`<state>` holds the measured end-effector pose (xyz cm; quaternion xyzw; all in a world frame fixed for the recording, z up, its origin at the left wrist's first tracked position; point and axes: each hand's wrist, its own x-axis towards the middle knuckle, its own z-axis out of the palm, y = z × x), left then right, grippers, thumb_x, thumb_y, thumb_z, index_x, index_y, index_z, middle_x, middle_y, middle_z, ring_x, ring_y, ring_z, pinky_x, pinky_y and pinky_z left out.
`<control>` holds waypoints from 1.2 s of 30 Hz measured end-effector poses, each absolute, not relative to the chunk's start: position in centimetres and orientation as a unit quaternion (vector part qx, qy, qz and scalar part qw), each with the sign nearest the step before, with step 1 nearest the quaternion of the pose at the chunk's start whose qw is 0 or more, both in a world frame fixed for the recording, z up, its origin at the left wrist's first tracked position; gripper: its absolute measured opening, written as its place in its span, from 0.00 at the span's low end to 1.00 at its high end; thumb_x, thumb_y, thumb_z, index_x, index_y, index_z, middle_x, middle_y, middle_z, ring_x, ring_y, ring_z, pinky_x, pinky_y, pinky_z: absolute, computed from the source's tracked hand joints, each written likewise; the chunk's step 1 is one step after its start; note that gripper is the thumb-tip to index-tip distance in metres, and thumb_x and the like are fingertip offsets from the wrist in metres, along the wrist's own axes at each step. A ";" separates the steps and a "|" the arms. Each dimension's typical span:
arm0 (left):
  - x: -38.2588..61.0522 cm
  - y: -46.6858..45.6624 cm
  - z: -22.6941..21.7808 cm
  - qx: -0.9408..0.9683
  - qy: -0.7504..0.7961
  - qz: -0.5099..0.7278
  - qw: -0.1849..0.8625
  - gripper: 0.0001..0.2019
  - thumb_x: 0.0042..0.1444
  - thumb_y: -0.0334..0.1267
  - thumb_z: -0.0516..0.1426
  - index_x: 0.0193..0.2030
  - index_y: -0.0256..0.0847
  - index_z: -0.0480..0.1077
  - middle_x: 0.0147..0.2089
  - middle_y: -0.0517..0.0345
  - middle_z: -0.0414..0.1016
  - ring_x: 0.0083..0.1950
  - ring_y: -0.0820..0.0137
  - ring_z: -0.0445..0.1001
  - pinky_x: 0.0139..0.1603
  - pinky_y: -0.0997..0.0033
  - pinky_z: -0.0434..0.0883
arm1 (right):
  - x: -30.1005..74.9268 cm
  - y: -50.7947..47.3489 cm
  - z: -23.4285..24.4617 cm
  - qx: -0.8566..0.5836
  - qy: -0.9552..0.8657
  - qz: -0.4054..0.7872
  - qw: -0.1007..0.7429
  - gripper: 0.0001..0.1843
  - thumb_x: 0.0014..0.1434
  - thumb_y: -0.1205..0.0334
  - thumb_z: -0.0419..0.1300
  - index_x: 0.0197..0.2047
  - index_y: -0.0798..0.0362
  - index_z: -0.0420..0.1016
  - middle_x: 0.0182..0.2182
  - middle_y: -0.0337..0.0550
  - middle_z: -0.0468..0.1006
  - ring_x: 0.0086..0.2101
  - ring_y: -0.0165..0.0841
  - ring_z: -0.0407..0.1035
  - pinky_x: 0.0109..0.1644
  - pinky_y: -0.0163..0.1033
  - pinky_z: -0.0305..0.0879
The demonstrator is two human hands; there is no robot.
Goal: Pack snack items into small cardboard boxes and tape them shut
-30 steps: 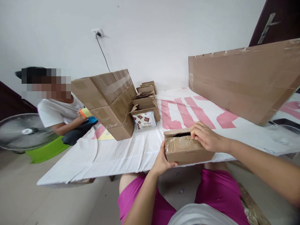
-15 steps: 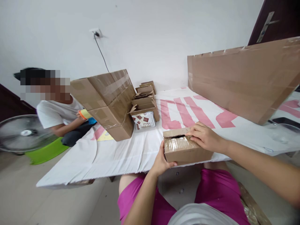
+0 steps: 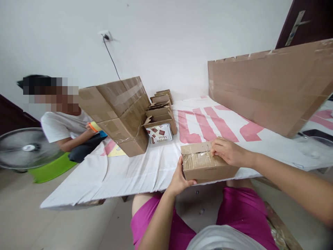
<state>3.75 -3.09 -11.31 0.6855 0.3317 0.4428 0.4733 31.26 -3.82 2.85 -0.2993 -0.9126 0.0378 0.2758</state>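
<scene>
A small brown cardboard box lies at the table's front edge, with shiny packing tape across its top. My left hand holds the box's left end, its thumb along the front bottom edge and its fingers up the side. My right hand is over the right part of the top, fingers curled in a pinch on the tape by the flap seam. Its fingertips partly hide what they grip. Behind the box's back left corner, a white printed pouch leans against an open carton.
Taped cartons form a stack on the left, with several open boxes behind. A large cardboard panel stands at right on the white-covered table. A person sits at left near a fan. A plastic tub is far right.
The dark gap under the top flap has nearly closed, and the flap lies flatter. My right hand has shifted slightly right, its fingers more curled. My left hand stays in place.
</scene>
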 end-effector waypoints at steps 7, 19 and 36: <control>3.8 -3.2 -11.3 0.665 0.352 0.444 0.486 0.65 0.32 0.47 0.73 0.72 0.42 0.37 0.68 0.38 0.55 0.70 0.45 0.52 0.69 0.44 0.50 | 31.9 -3.1 3.0 -0.292 -0.917 0.116 0.248 0.11 0.65 0.67 0.47 0.35 0.52 0.68 0.35 0.46 0.70 0.38 0.34 0.64 0.44 0.42 0.64; 3.7 -3.0 -11.5 0.691 0.347 0.432 0.463 0.64 0.34 0.48 0.72 0.72 0.44 0.36 0.71 0.40 0.50 0.71 0.46 0.50 0.70 0.46 0.51 | 32.7 -2.7 3.7 -0.307 -0.902 0.209 0.220 0.11 0.66 0.60 0.47 0.34 0.51 0.67 0.37 0.46 0.68 0.40 0.35 0.64 0.48 0.45 0.63; 3.9 -3.4 -10.6 0.664 0.341 0.440 0.499 0.63 0.33 0.48 0.73 0.71 0.43 0.40 0.67 0.39 0.57 0.69 0.45 0.54 0.69 0.45 0.52 | 33.1 -4.0 5.0 -0.347 -0.865 0.110 0.345 0.12 0.61 0.58 0.58 0.48 0.49 0.72 0.44 0.48 0.76 0.44 0.38 0.68 0.48 0.48 0.67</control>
